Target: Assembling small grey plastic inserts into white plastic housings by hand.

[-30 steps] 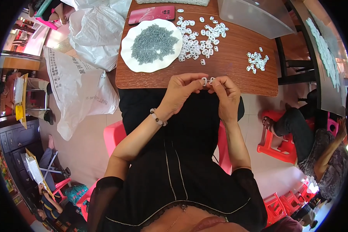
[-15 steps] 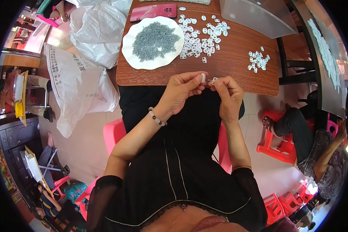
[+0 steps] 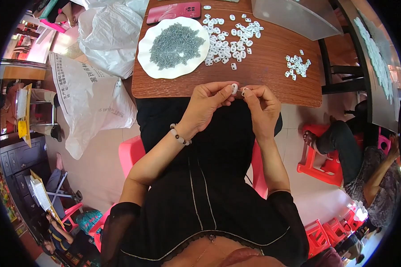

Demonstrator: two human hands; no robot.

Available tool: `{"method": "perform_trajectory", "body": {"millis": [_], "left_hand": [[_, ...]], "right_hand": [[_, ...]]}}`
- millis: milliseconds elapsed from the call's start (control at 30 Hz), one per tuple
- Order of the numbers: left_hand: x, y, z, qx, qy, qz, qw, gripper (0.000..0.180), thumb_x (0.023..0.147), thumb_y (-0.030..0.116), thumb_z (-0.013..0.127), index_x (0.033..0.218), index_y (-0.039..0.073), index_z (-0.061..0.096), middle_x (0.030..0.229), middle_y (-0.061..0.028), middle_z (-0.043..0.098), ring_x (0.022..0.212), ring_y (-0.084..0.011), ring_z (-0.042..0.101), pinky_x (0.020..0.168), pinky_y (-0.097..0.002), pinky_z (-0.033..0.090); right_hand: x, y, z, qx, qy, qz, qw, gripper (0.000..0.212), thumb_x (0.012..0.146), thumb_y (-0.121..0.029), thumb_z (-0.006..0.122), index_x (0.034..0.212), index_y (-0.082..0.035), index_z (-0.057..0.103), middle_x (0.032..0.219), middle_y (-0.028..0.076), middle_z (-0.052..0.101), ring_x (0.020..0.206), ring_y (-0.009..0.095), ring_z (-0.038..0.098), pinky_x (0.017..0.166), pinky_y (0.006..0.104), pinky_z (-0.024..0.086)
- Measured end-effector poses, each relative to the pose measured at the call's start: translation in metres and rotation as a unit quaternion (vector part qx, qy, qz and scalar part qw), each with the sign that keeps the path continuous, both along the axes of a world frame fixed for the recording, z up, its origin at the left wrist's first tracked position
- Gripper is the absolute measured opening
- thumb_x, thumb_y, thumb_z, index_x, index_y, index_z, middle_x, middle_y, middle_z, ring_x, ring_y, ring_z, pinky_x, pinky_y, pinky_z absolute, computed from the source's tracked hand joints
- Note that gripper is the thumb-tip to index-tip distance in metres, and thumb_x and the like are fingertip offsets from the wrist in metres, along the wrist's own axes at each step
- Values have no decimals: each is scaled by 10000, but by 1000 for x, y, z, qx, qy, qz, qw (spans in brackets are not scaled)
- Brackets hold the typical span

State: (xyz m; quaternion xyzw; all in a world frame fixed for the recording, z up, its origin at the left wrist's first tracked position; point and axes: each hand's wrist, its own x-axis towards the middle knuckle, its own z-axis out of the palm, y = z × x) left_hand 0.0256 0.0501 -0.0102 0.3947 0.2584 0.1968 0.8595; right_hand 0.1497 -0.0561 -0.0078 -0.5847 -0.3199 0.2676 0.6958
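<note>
Between thumb and fingers, my left hand (image 3: 209, 100) pinches a small white oval plastic piece (image 3: 234, 88) with holes in it. Close on its right, my right hand (image 3: 263, 107) is closed on a second white piece (image 3: 244, 91), mostly covered by the fingertips. Both hands meet just off the table's near edge, above my lap. Whether a grey pin sits between the two pieces is too small to tell. Beyond my hands, a scalloped white plate (image 3: 146, 66) carries a heap of small grey pins (image 3: 176, 46). Loose white plastic pieces (image 3: 229, 46) lie right of the plate.
A smaller group of white pieces (image 3: 297, 66) lies on the right of the wooden table (image 3: 272, 84). Behind stand a red phone (image 3: 173, 12) and a translucent bin (image 3: 294, 18). White sacks (image 3: 93, 93) rest on the floor at left; another person (image 3: 338, 142) sits at right.
The white piece in my left hand has turned to show more of its holed face. My right fingertips have shifted slightly left. The table's contents sit slightly higher and further left in view.
</note>
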Motion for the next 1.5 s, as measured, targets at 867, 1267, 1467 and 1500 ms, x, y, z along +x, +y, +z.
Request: {"method": "perform_trajectory", "body": {"millis": [867, 1267, 1467, 1500], "left_hand": [[-1, -4, 7, -12, -9, 16, 1000, 269, 915, 159, 633, 1120, -15, 621, 920, -35, 662, 779, -77, 595, 724, -204, 485], [3, -8, 15, 101, 1, 58, 993, 208, 910, 114, 631, 1089, 9, 642, 852, -8, 659, 728, -46, 577, 661, -184, 464], [4, -11, 16, 254, 7, 63, 965, 165, 895, 74, 644, 1037, -5, 669, 848, -13, 669, 760, -36, 595, 658, -178, 463], [4, -12, 16, 254, 8, 70, 965, 154, 892, 70, 647, 1020, -10, 676, 858, -21, 673, 773, -43, 607, 660, -181, 469]], "right_hand": [[-3, 0, 9, 48, 21, -2, 999, 47, 891, 3, 612, 865, 41, 604, 928, 85, 655, 816, 99, 628, 744, 210, 488], [-1, -2, 8, 56, 62, -3, 997, 47, 886, -13, 631, 887, 34, 636, 955, 83, 664, 837, 83, 597, 770, 201, 458], [-1, -3, 8, 63, 70, -2, 996, 64, 886, -22, 638, 895, 41, 640, 952, 79, 666, 833, 80, 596, 770, 205, 458], [-1, -4, 9, 63, 70, -2, 996, 64, 886, -22, 638, 895, 41, 640, 952, 79, 666, 833, 80, 596, 770, 205, 458]]}}
